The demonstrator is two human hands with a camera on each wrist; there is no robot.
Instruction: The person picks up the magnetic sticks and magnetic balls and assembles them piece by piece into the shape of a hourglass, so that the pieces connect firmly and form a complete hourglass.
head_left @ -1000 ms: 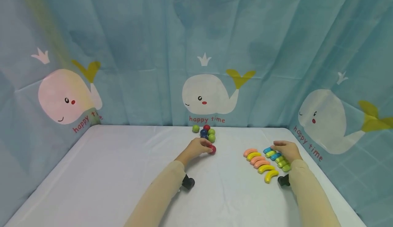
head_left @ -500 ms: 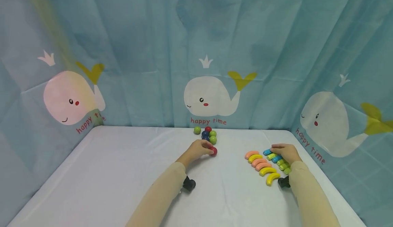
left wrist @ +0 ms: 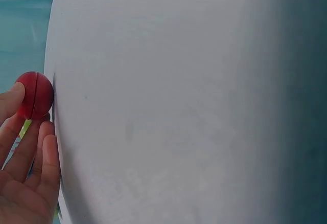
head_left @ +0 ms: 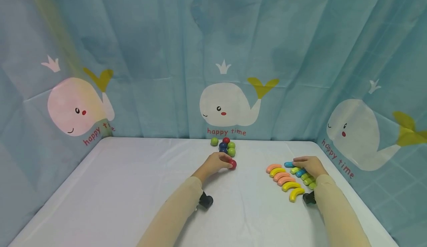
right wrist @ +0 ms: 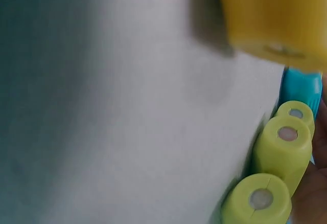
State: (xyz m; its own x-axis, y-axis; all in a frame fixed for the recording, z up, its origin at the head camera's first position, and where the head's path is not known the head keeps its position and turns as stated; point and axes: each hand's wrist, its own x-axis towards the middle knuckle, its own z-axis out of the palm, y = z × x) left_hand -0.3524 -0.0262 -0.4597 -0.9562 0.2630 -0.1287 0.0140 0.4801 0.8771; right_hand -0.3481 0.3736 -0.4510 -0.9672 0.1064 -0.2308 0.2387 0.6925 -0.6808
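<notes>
A glossy red ball [head_left: 233, 164] with a seam round it is pinched between the thumb and fingers of my left hand [head_left: 218, 162], low over the white table. The left wrist view shows the thumb pressed on one side of the red ball [left wrist: 38, 95], fingertips at its underside. My right hand [head_left: 313, 165] pinches the end of a rounded, elongated blue toy piece [head_left: 288, 164] at the far end of a row. Several lime-green toy pieces [head_left: 306, 177] and another blue piece [head_left: 300, 173] lie below that palm, partly hidden.
Left of that row runs a line of pink and yellow toy bananas [head_left: 291, 186]. A cluster of green, navy and red balls [head_left: 231, 152] lies beyond my left hand near the table's back edge. A blue whale-print curtain [head_left: 160, 102] hangs behind the white table [head_left: 116, 187].
The blue piece under my right fingers has turned crosswise and shifted slightly left. My left hand stays in place with the red ball. The head view has tilted slightly.
</notes>
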